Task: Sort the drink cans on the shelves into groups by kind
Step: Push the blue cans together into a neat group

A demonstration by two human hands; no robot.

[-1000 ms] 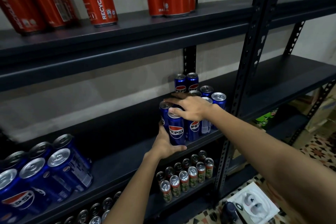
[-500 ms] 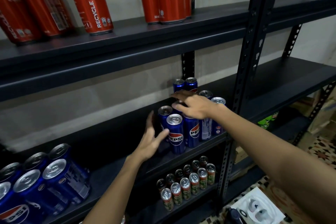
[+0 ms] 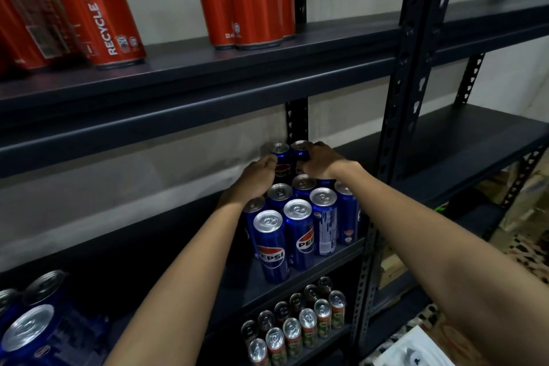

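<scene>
Both hands reach to the back of the dark metal middle shelf [image 3: 312, 269]: the left hand [image 3: 257, 178] curls its fingers against the rear-left blue Pepsi can [image 3: 280, 157], and the right hand [image 3: 319, 162] wraps over the rear-right blue Pepsi can [image 3: 300, 150] beside it. Just in front of and below the hands stands a tight cluster of blue Pepsi cans [image 3: 297, 232]. Tall red cola cans [image 3: 252, 0] stand on the shelf above the hands, small green-labelled cans [image 3: 297, 327] on the one below.
</scene>
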